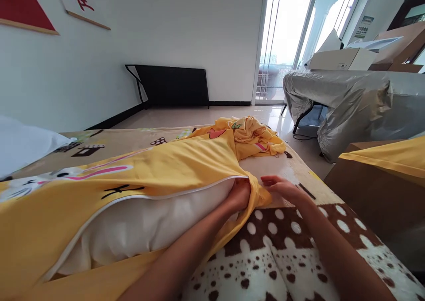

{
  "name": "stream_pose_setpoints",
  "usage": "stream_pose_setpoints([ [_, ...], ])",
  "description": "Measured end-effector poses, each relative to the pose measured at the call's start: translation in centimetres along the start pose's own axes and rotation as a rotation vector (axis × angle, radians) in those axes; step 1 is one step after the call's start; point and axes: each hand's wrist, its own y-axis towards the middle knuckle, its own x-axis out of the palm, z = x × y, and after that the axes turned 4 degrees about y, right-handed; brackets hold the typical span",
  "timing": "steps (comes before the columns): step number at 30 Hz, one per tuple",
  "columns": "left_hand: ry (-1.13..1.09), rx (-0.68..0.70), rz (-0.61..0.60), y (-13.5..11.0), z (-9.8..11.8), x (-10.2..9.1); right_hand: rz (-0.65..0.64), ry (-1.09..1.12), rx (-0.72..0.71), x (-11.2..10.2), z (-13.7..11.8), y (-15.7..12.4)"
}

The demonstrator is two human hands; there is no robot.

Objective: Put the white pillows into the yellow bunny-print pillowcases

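One yellow, rabbit-printed fabric cover (186,159) lay open along the brown-and-white plush blanket (262,276); the left hand (239,195) was inside beside smooth white padding (149,219), grip too hidden to tell; the right hand (282,188), grip loosely spread, hung toward the blanket's right edge.

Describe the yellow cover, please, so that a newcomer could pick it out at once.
Start at the large spotted blanket in the foreground. On its left lies the yellow cover, with the left hand tucked inside. Its white-edged opening, showing white filling, and its printed rabbit set it apart from the plain white fabric behind.
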Motion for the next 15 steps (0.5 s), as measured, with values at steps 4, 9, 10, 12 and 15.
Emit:
stream_pose_setpoints([
  [4, -0.014, -0.004, -0.052, 0.1, 0.8, -1.2, -0.089, -0.145, -0.141, 2.4, 2.1, 0.6],
  [9, -0.189, -0.032, -0.113, -2.3, 2.9, -5.6, 0.086, -0.131, -0.173, 3.9, 2.8, 1.0],
  [10, -0.228, -0.06, -0.106, -3.4, 3.3, -6.5, 0.076, -0.114, -0.145, 3.7, 2.8, 1.0],
  [12, -0.292, -0.155, -0.131, -6.4, 4.1, -8.0, 0.077, -0.107, -0.074, 3.2, 2.8, 1.1],
  [15, -0.269, -0.286, -0.2, -11.6, 5.1, -8.9, 0.076, -0.149, 0.022, 2.6, 2.5, 1.0],
])
